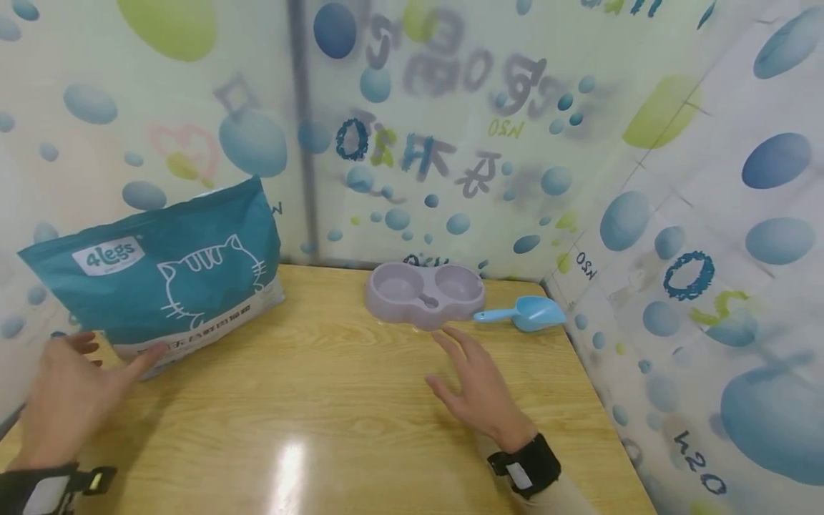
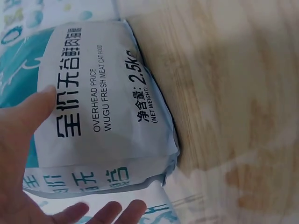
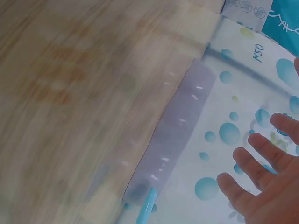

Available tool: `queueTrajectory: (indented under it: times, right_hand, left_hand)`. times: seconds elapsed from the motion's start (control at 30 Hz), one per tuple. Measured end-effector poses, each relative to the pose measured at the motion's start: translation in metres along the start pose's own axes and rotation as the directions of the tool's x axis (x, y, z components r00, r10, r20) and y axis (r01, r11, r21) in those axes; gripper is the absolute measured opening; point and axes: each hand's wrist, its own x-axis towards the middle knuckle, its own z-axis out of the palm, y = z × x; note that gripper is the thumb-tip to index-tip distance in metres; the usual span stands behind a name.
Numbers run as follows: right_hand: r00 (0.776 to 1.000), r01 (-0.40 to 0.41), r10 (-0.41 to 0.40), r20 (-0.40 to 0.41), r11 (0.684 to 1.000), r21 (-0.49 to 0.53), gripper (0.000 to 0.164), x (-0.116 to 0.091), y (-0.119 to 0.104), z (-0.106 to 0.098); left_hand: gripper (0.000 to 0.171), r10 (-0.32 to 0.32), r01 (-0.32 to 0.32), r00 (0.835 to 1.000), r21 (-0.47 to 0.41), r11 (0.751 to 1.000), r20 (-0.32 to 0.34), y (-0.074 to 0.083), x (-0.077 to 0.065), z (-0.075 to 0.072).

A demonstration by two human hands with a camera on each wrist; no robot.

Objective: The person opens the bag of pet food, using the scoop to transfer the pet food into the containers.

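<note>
A teal and white bag of cat food (image 1: 193, 265) stands at the left of the table, its front turned toward me. My left hand (image 1: 74, 400) is at the bag's lower left corner. In the left wrist view, the left thumb (image 2: 35, 109) lies over the bag's printed front, while the other fingers extend past its end. Whether they touch the bag is hard to tell. With fingers spread and nothing held, my right hand (image 1: 479, 393) hovers in front of a grey double pet bowl (image 1: 428, 315). Beside that bowl lies a light blue scoop (image 1: 539, 313).
The wooden table (image 1: 335, 400) ends at a patterned wall covering (image 1: 399, 172) behind the bowl. Another patterned wall (image 1: 695, 286) runs along the right side. Both wrists carry black straps (image 1: 528, 468).
</note>
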Motion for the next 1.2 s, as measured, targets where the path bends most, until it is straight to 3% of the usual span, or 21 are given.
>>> queueTrajectory:
  times: [0.07,0.13,0.27,0.43,0.57,0.73,1.1,1.2]
  right_hand:
    - [1.000,0.006,-0.006,0.003,1.000,0.006,0.074,0.002,-0.002,0.002]
    - [1.000,0.013,-0.013,0.006,1.000,0.013,0.074,0.005,-0.004,0.004]
    - [1.000,0.020,-0.020,0.007,0.999,0.033,0.075,0.009,-0.009,0.005]
    - [0.999,0.033,-0.032,-0.012,0.998,0.056,0.074,0.015,-0.014,0.007]
    - [0.999,0.037,-0.035,-0.016,0.996,0.081,0.074,0.020,-0.019,0.009]
    - [0.999,0.032,-0.030,-0.012,0.992,0.126,0.073,0.026,-0.025,0.012]
    - [0.996,0.085,-0.076,-0.049,0.970,0.228,0.068,0.044,-0.043,0.027]
    - [0.996,0.092,-0.083,-0.046,0.962,0.258,0.066,0.051,-0.049,0.031]
  left_hand:
    - [0.126,0.079,-0.079,0.997,-0.040,0.996,-0.003,-0.001,0.007,0.002]
    - [0.126,0.181,-0.181,0.983,-0.081,0.980,-0.016,-0.002,0.014,0.003]
    - [0.139,0.363,-0.366,0.931,-0.174,0.914,-0.050,-0.004,0.028,0.007]
    - [0.155,0.451,-0.448,0.891,-0.282,0.848,-0.061,-0.005,0.039,0.012]
    - [0.144,0.457,-0.432,0.889,-0.374,0.820,-0.026,-0.008,0.043,0.015]
    - [0.131,0.406,-0.349,0.912,-0.419,0.838,0.053,-0.012,0.047,0.017]
    - [0.128,0.424,-0.327,0.897,-0.459,0.826,0.126,-0.010,0.046,0.011]
    - [0.132,0.407,-0.302,0.898,-0.442,0.845,0.164,-0.006,0.043,0.011]
